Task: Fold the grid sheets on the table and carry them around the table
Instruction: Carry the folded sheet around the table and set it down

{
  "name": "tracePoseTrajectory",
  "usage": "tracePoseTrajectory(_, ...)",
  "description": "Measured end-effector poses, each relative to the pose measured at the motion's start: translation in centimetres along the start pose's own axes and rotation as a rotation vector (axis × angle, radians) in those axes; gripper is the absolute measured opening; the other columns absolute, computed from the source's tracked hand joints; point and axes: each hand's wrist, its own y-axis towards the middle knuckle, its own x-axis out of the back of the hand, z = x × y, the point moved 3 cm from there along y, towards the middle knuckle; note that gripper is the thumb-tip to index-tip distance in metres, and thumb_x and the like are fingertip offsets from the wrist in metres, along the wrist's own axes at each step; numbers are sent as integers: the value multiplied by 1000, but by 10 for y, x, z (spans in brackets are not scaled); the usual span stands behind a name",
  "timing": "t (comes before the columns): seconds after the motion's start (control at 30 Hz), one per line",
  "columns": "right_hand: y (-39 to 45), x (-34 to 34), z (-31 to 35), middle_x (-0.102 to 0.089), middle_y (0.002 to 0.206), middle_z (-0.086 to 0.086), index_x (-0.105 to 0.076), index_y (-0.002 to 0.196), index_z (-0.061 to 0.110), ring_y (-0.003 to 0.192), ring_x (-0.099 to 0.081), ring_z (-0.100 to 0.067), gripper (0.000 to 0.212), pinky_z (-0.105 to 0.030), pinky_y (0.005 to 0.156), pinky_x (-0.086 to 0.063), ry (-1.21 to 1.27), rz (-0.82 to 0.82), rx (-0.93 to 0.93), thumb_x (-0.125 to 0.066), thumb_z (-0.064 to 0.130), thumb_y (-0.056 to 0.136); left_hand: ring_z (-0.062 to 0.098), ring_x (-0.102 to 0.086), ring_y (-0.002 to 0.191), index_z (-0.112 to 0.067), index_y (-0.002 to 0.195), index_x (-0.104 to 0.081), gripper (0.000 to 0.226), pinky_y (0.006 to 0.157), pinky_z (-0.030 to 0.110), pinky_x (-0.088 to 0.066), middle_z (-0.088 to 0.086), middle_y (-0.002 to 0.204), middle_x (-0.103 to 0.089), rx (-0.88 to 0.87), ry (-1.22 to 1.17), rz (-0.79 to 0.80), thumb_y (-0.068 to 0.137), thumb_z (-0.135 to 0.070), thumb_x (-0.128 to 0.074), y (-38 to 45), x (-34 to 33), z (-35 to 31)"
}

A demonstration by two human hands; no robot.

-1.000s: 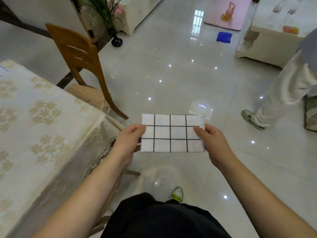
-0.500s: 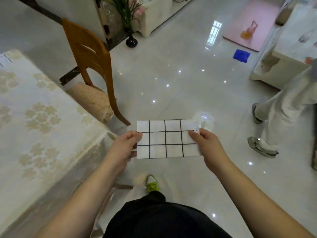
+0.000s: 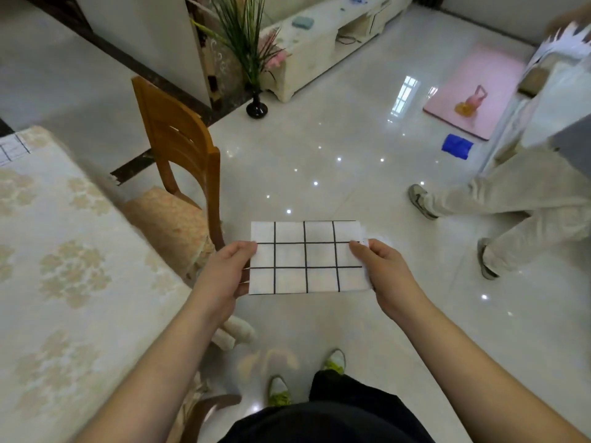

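A folded white grid sheet (image 3: 305, 257) with black lines hangs flat in the air over the glossy floor, in front of my body. My left hand (image 3: 225, 273) pinches its left edge and my right hand (image 3: 382, 273) pinches its right edge. The table (image 3: 64, 266), covered in a beige flowered cloth, lies to my left. Another grid sheet (image 3: 12, 148) peeks out at the table's far corner, mostly cut off by the frame.
A wooden chair (image 3: 179, 155) with a cushioned seat stands against the table just ahead on the left. Another person's legs (image 3: 511, 203) stride across the floor at right. A vase with grass (image 3: 256, 107), a blue cloth (image 3: 457, 146) and a pink mat (image 3: 473, 91) lie farther off.
I have walked forward along the table's side with the sheet held the same way; the chair and vase have come nearer, and the other person has stepped further into view.
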Motion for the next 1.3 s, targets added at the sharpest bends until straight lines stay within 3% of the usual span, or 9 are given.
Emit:
tracePoseTrajectory(0.07, 20, -2, 11, -72, 101, -18, -73, 87, 14, 93, -66, -30, 20, -51, 95, -48, 0, 19, 3, -69, 33, 82, 16, -65, 73, -11, 108, -67, 23, 57, 26, -50, 8, 93, -70, -9, -3, -16, 97, -27, -54, 13, -4, -13)
tracePoseTrajectory(0.17, 54, -3, 29, -69, 107, -23, -72, 95, 12, 109, -62, -43, 25, -57, 102, -44, -3, 59, 13, -68, 34, 86, 21, -70, 85, -15, 108, -69, 22, 66, 29, -52, 5, 101, -74, -11, -17, -50, 97, -29, -56, 36, -10, -30)
tracePoseTrajectory(0.27, 92, -5, 48, -73, 104, -16, -73, 96, 11, 105, -67, -35, 18, -53, 99, -48, 38, 92, 33, -63, 26, 92, 20, -72, 91, -17, 110, -69, 23, 71, 30, -56, 3, 100, -75, -42, -1, -72, 96, -30, -56, 58, -22, -53)
tracePoseTrajectory(0.4, 146, -6, 73, -68, 108, -25, -70, 96, 5, 100, -66, -38, 22, -60, 95, -48, 33, 152, 37, -64, 25, 91, 17, -73, 88, -19, 106, -69, 18, 68, 27, -57, 3, 98, -76, -48, 34, -99, 96, -27, -56, 82, -40, -77)
tracePoseTrajectory(0.5, 182, -5, 89, -71, 104, -19, -71, 93, 10, 91, -65, -28, 14, -54, 94, -49, 11, 188, 21, -62, 21, 93, 21, -73, 90, -17, 106, -70, 18, 77, 37, -57, 7, 101, -75, -29, 28, -125, 96, -25, -58, 102, -53, -92)
tracePoseTrajectory(0.77, 251, -27, 126, -75, 98, -6, -71, 100, 14, 87, -71, -18, 14, -34, 77, -55, -22, 343, 10, -59, 17, 95, 21, -73, 86, -15, 106, -69, 19, 63, 31, -56, 6, 98, -75, -14, -116, -269, 98, -24, -54, 140, -63, -119)
tracePoseTrajectory(0.9, 283, -57, 131, -75, 102, -9, -71, 104, 12, 99, -69, -28, 16, -40, 84, -55, -49, 378, -26, -60, 17, 95, 15, -72, 72, -16, 105, -68, 18, 47, 24, -52, 3, 88, -76, 30, -203, -329, 99, -21, -53, 161, -52, -129)
tracePoseTrajectory(1.0, 309, -86, 139, -74, 103, -11, -73, 101, 13, 99, -69, -29, 14, -45, 91, -54, -78, 383, -28, -62, 15, 93, 19, -74, 75, -12, 106, -68, 19, 52, 29, -58, 6, 90, -76, 28, -217, -330, 99, -21, -53, 181, -34, -143)
tracePoseTrajectory(1.3, 384, -176, 190, -74, 98, -17, -73, 94, 7, 98, -68, -39, 16, -59, 95, -49, -201, 428, 14, -64, 20, 92, 16, -73, 86, -8, 109, -69, 23, 59, 20, -55, 6, 100, -76, -43, -247, -350, 97, -21, -55, 259, 21, -204)
